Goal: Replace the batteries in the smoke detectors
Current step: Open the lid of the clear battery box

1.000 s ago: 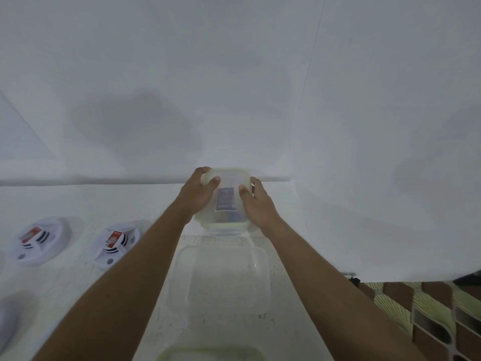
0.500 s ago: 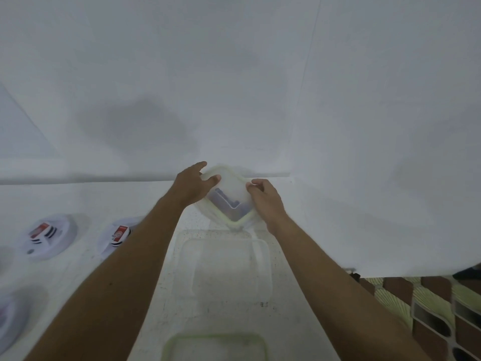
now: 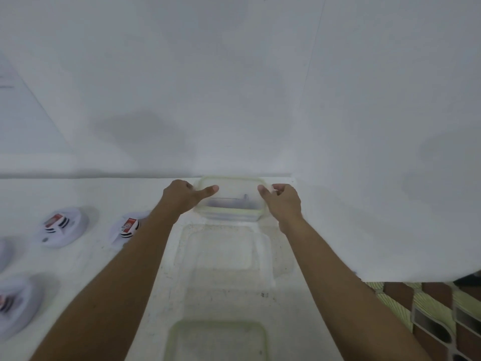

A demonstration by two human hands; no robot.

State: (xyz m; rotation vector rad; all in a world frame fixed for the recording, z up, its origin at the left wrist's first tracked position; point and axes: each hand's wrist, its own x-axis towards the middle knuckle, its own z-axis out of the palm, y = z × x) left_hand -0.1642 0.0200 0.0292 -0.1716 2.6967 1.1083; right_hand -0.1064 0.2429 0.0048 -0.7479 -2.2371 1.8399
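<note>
Head view, my reading: left hand [image 3: 183, 198] and right hand [image 3: 285, 201] both grip the clear container [image 3: 231, 205] at 12 o'clock on the white table [image 3: 78, 194], thumbs laid over its top. Smoke detectors [image 3: 62, 226] sit at 9 o'clock, well apart.

One wide-angle view, from the person's head, faces forward and down across the white table [image 3: 78, 282] to the wall [image 3: 234, 74] (patterned floor [image 3: 429, 308] shows at lower right). At arm's length, the left hand [image 3: 182, 198] and right hand [image 3: 285, 201] grip a clear box [image 3: 234, 196].
</note>
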